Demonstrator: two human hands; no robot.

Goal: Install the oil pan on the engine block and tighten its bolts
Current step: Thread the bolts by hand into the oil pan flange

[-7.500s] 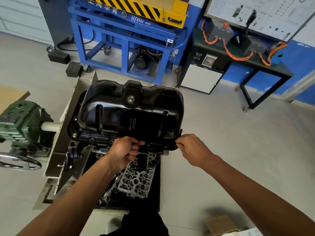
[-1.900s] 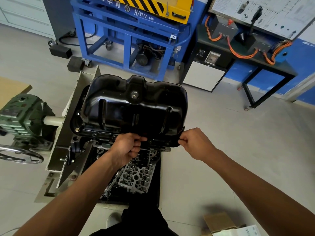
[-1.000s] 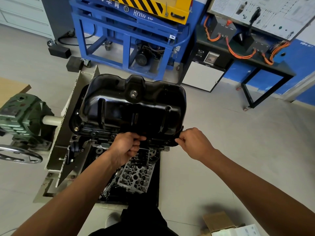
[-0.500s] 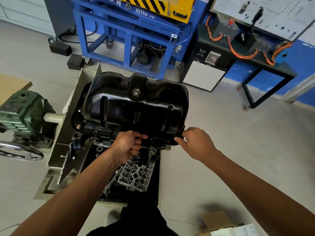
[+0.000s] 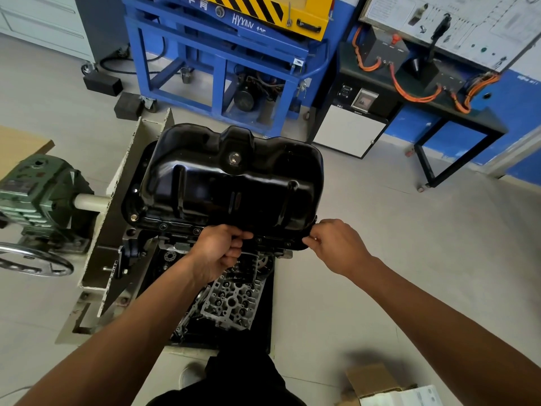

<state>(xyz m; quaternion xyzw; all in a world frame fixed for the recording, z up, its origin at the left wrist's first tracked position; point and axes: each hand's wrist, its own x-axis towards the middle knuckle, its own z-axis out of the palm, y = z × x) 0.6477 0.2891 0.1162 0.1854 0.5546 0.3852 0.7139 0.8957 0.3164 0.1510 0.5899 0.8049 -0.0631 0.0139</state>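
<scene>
Head view, black pan [image 5: 234, 186] at frame centre atop block [image 5: 231, 300], left hand [image 5: 218, 253] curled around its near rim, right hand [image 5: 336, 247] pinching the rim's right corner.

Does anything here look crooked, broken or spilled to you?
Nothing stands out. The black oil pan rests on the engine block with no visible dents or spills, and the left hand and right hand grip its near flange. Whether it sits perfectly square cannot be told.
</scene>
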